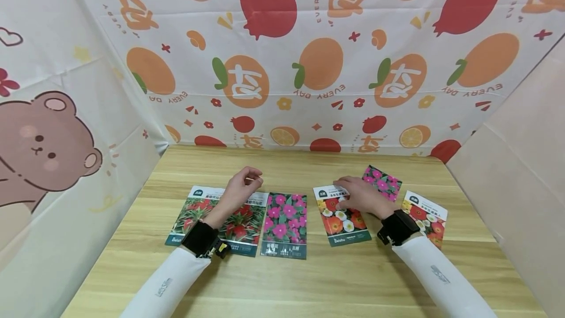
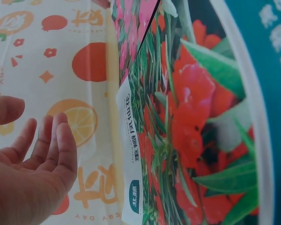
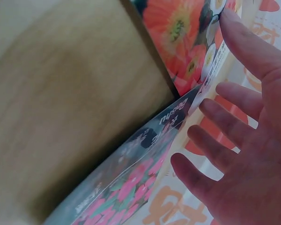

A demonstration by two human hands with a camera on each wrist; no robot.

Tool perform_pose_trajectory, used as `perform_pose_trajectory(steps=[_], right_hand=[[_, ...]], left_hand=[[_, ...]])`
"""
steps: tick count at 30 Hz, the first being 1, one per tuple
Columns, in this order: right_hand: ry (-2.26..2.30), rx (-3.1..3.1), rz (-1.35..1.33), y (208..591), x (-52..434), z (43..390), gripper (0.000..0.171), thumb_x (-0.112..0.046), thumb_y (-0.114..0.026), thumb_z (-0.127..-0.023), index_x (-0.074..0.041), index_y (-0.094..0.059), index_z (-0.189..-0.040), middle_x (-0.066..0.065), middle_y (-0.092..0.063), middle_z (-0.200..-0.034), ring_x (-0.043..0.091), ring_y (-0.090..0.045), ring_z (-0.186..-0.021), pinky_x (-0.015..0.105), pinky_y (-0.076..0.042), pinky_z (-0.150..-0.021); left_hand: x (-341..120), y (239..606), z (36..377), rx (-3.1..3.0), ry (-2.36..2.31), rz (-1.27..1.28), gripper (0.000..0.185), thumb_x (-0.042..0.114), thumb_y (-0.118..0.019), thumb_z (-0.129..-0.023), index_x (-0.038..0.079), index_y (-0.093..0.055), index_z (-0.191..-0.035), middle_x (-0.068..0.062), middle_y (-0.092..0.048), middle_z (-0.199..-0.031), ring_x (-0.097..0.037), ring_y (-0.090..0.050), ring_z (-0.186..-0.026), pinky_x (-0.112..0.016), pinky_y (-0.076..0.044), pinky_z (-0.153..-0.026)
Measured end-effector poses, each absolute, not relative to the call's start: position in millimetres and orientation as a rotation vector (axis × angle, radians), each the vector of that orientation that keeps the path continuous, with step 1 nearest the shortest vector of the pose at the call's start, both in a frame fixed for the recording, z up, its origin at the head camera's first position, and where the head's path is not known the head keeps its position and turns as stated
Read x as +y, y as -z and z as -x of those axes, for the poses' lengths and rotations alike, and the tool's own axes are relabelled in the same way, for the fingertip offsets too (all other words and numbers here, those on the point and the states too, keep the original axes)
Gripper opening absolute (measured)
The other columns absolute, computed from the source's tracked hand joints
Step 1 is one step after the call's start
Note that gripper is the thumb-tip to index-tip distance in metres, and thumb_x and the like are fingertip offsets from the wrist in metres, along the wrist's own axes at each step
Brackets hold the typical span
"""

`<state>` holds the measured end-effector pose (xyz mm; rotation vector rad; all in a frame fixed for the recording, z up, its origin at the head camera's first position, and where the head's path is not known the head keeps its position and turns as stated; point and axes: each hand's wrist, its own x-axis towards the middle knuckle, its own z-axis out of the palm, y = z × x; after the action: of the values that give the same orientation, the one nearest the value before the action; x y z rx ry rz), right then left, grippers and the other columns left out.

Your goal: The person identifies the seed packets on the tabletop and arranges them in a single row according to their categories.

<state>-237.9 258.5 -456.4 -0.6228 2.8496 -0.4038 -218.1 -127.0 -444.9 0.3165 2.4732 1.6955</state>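
Note:
My left hand [image 1: 240, 190] hovers over two red-flower seed packets, the left one [image 1: 187, 212] and the right one [image 1: 243, 229], which lie side by side. In the left wrist view its fingers [image 2: 61, 140] are loosely bent with nothing between them. Right of these lies a pink-flower seed packet [image 1: 284, 225]. My right hand [image 1: 362, 194] is over the upper part of a poppy seed packet [image 1: 344, 227]. The right wrist view shows its fingers spread and the thumb [image 3: 246, 40] at that packet's edge; contact is unclear. A second pink-flower packet [image 1: 384, 183] lies behind the hand, partly hidden.
Another poppy packet [image 1: 428, 215] lies at the right, partly covered by the right wrist. The wooden table [image 1: 318, 288] meets a fruit-print cloth [image 1: 282, 112] at its back edge. Pale cloth walls [image 1: 529, 161] stand at both sides.

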Motion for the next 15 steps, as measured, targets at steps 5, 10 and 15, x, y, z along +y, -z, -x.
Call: perform_pose_trajectory(steps=[5,10,15], right_hand=[[0.385,2.832,0.628,452.6,255.5,241.3,0.076,-0.037,-0.086,-0.087,-0.003,-0.056,-0.148,0.022,-0.054,-0.143,0.041,-0.053,-0.129,0.056,-0.046,-0.107],[0.356,2.842,0.632,451.6,252.9,247.7,0.078,-0.038,-0.088,-0.084,-0.002,-0.057,-0.147,0.017,-0.058,-0.13,0.03,-0.056,-0.111,0.045,-0.051,-0.096],[0.345,2.899,0.618,453.9,246.9,257.0,0.067,-0.036,-0.089,-0.084,-0.003,-0.065,-0.137,0.012,-0.058,-0.119,0.027,-0.052,-0.103,0.042,-0.049,-0.087]], left_hand=[[-124.4,443.9,218.1,2.462,-1.709,-0.324,0.03,0.023,-0.057,-0.109,0.01,-0.057,-0.135,-0.012,-0.061,-0.126,-0.028,-0.059,-0.113,-0.047,-0.052,-0.096],[-124.2,445.0,216.8,2.444,-1.721,-0.334,0.031,0.023,-0.056,-0.11,0.008,-0.056,-0.137,-0.014,-0.06,-0.128,-0.03,-0.059,-0.115,-0.046,-0.05,-0.098],[-124.1,444.8,215.9,2.427,-1.727,-0.326,0.03,0.022,-0.056,-0.109,0.009,-0.055,-0.137,-0.014,-0.059,-0.128,-0.028,-0.058,-0.115,-0.045,-0.05,-0.098]])
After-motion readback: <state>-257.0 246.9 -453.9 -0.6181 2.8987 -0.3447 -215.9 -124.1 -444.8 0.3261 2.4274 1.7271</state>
